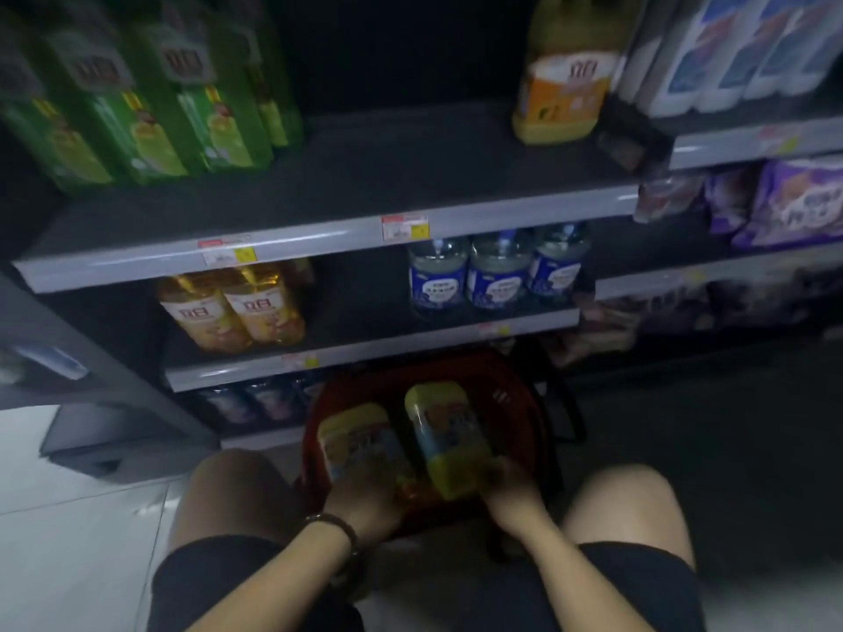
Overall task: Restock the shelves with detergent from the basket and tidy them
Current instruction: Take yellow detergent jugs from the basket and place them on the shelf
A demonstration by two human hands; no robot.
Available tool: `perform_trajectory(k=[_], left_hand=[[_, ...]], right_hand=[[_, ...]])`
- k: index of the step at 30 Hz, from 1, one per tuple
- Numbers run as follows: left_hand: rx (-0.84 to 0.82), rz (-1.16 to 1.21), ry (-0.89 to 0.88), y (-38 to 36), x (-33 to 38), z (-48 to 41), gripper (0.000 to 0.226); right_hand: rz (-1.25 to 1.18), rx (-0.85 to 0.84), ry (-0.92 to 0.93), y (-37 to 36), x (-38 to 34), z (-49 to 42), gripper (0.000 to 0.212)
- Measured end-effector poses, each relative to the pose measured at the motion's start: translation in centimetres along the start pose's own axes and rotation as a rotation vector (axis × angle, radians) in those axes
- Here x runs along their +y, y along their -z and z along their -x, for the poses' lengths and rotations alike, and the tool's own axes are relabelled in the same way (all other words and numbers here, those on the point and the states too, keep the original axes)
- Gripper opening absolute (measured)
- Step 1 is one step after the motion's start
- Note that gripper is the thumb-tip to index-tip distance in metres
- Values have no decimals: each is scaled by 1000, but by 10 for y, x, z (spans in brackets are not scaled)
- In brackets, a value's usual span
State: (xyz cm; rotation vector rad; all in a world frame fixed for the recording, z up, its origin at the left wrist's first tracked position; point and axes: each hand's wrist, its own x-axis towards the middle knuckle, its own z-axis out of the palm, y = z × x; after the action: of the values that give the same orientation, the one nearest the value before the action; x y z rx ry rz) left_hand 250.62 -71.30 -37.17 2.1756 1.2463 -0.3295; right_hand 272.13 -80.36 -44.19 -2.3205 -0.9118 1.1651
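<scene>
A red basket [511, 394] stands on the floor between my knees, in front of the dark shelves. Two yellow detergent bottles lie in it. My left hand [365, 499] grips the near end of the left bottle [360, 442]. My right hand [511, 490] grips the near end of the right bottle [449, 437], which is tilted up a little. The upper shelf [365, 175] holds green detergent bottles [150, 111] at the left and one yellow bottle [563, 84] at the right, with a wide bare stretch between them.
The middle shelf carries two golden bottles [237, 307] at the left and three clear blue-labelled bottles [497, 275] at the right. Purple packs [793, 203] and white-blue packs [752, 47] fill the neighbouring rack. White floor tiles [68, 517] lie at the left.
</scene>
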Motion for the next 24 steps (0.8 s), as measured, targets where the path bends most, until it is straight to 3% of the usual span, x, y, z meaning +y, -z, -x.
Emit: perform_trajectory(k=[3,5,11,14,17,20,24], left_hand=[[12,-130,-86,-21,25,-18,43],[15,-271,-104,-38,37,-35,58],[-157,-525,-13,-87,38,-88,76],[-225,-661,-70,-89,42,-94,72],[-216,-692,-59,-83,49,-103,56],[-269,-640,0,-70,52,-103,63],[-85,-493,-32,-61,60,-96,52]], right_hand=[[107,-117,-119,-13,34,-25,52],[98,-140,-124,-12,37,-27,54],[163,-226,-38,-6,38,-11,35],[183,-253,-50,-5,39,-8,31],[249,-297,-65,2,37,-4,34],[276,-318,-69,2,37,-5,37],[233,-300,-37,1,34,-5,34]])
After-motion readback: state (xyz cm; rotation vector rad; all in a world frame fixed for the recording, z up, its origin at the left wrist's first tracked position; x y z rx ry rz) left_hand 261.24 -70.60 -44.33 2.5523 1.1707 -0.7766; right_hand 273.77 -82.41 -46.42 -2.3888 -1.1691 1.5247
